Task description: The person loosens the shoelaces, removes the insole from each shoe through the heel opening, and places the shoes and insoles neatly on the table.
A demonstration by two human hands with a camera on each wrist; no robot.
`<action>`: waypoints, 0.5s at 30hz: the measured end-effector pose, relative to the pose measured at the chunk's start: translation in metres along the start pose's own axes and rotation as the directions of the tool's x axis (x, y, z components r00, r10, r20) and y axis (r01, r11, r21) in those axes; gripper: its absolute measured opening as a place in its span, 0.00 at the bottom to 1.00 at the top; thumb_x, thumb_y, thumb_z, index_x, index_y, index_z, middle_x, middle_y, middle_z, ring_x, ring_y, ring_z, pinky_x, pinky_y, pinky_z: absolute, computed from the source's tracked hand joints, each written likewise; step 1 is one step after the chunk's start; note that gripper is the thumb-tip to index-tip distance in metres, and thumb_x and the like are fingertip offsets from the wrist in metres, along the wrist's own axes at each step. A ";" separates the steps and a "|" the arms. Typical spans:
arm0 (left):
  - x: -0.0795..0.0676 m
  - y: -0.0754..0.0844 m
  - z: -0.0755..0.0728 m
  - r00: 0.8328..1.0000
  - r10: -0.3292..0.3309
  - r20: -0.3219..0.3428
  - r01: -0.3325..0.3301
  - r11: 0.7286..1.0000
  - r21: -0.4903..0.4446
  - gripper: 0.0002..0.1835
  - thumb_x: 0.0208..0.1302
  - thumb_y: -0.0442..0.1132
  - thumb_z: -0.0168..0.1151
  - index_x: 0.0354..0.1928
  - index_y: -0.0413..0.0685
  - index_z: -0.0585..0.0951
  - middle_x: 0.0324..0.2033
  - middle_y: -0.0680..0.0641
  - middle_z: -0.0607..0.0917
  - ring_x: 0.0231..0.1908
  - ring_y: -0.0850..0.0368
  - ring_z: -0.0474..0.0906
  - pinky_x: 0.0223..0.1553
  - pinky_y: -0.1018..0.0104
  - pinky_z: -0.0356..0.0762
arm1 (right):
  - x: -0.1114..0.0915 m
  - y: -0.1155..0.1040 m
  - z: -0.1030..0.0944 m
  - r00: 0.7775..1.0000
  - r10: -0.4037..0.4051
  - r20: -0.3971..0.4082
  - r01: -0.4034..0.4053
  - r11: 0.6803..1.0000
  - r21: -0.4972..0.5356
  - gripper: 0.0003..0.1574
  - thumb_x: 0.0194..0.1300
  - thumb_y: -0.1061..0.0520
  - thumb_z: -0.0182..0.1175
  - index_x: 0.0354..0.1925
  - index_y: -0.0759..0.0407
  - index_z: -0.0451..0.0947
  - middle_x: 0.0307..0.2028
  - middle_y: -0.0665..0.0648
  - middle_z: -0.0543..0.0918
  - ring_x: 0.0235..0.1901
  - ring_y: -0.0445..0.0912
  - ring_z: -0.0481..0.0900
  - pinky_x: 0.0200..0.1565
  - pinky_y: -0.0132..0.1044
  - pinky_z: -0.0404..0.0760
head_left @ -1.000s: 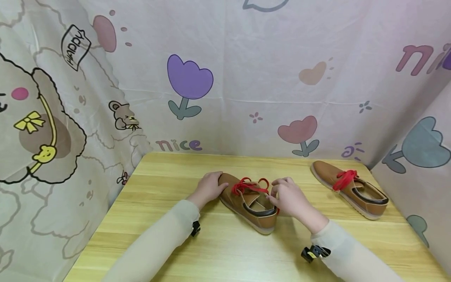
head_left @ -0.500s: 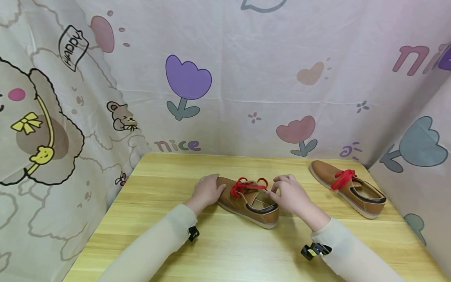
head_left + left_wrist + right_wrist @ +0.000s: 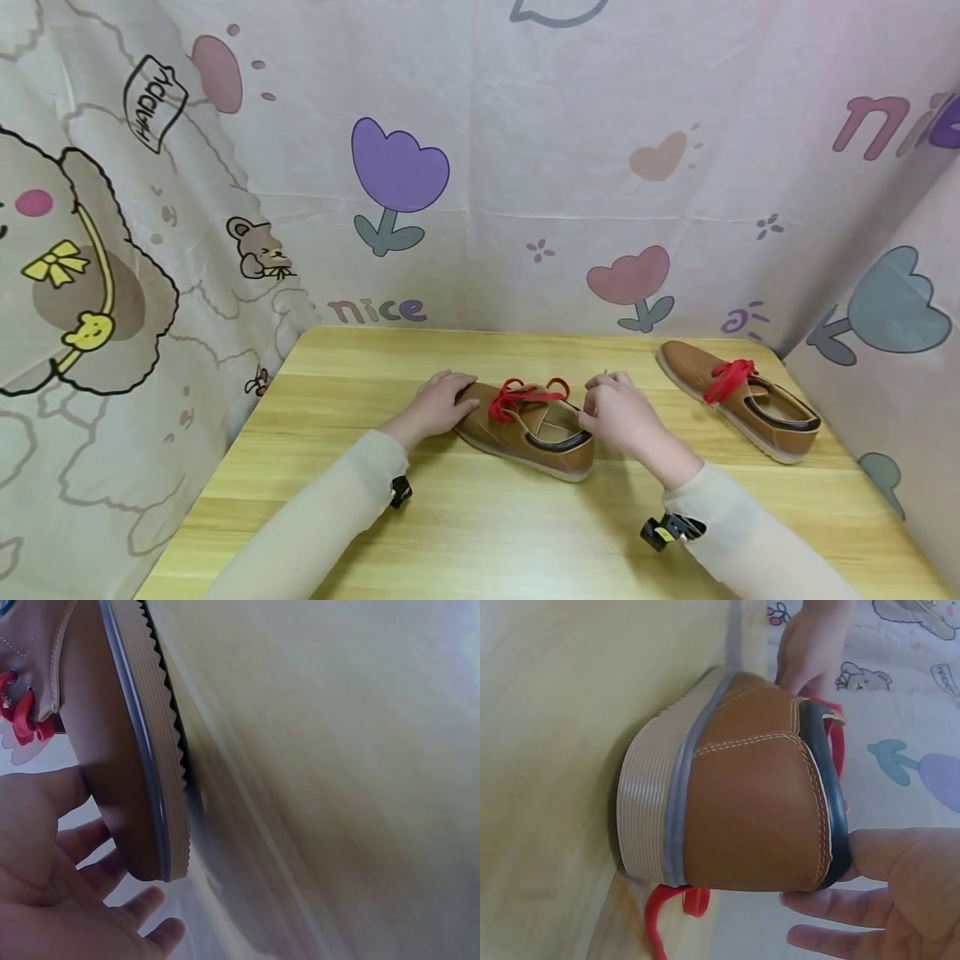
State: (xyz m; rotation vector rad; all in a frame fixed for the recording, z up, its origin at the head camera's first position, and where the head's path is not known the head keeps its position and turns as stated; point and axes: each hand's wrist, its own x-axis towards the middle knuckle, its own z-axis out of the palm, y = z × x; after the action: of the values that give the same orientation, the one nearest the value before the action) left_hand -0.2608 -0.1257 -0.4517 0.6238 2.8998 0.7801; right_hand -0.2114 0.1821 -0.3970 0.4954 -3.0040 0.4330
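A brown leather shoe with red laces stands on its sole, toe to the left, heel toward the lower right. My left hand holds its toe; in the left wrist view the thumb presses the upper and the fingers reach round behind. At the heel end, my right hand pinches the black padded collar, thumb over the edge and fingers on the far side. The lace is tied in loops on top. One red lace end hangs down the shoe's far side in the right wrist view.
A matching brown shoe, its red laces bunched on top, stands at the back right of the wooden table. A printed curtain hangs behind and along both sides.
The held shoe has turned a little, its toe coming nearer and its heel moving slightly away. My left hand has shifted left and nearer with the toe. My right hand stays by the heel.
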 end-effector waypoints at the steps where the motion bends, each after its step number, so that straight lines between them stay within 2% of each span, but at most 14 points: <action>1: -0.001 -0.001 0.000 1.000 0.006 0.002 -0.006 1.000 0.001 0.27 0.73 0.47 0.58 0.69 0.43 0.73 0.67 0.39 0.73 0.71 0.33 0.57 0.69 0.34 0.53 | 0.001 0.001 0.000 1.000 0.000 -0.005 0.000 1.000 -0.001 0.18 0.61 0.54 0.68 0.16 0.48 0.78 0.56 0.65 0.80 0.59 0.64 0.70 0.57 0.61 0.72; 9: -0.015 -0.001 0.000 1.000 0.004 0.016 -0.004 1.000 -0.004 0.27 0.73 0.48 0.59 0.69 0.46 0.73 0.67 0.40 0.74 0.72 0.33 0.57 0.69 0.35 0.52 | 0.011 0.008 0.004 0.999 -0.029 -0.041 0.030 0.999 0.023 0.14 0.62 0.58 0.67 0.20 0.51 0.80 0.57 0.65 0.80 0.59 0.65 0.69 0.60 0.59 0.71; 15: -0.025 0.000 0.001 1.000 0.002 0.008 -0.002 1.000 -0.003 0.28 0.73 0.49 0.59 0.70 0.46 0.73 0.66 0.39 0.74 0.69 0.37 0.63 0.68 0.38 0.58 | 0.015 0.014 0.008 0.996 -0.048 -0.070 0.052 0.997 0.056 0.14 0.62 0.59 0.67 0.20 0.51 0.81 0.57 0.64 0.80 0.59 0.62 0.69 0.59 0.57 0.72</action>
State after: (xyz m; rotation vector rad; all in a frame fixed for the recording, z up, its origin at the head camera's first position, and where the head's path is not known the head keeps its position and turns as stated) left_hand -0.2379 -0.1356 -0.4535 0.6284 2.8905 0.7801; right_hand -0.2303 0.1875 -0.4069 0.5469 -2.9137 0.5239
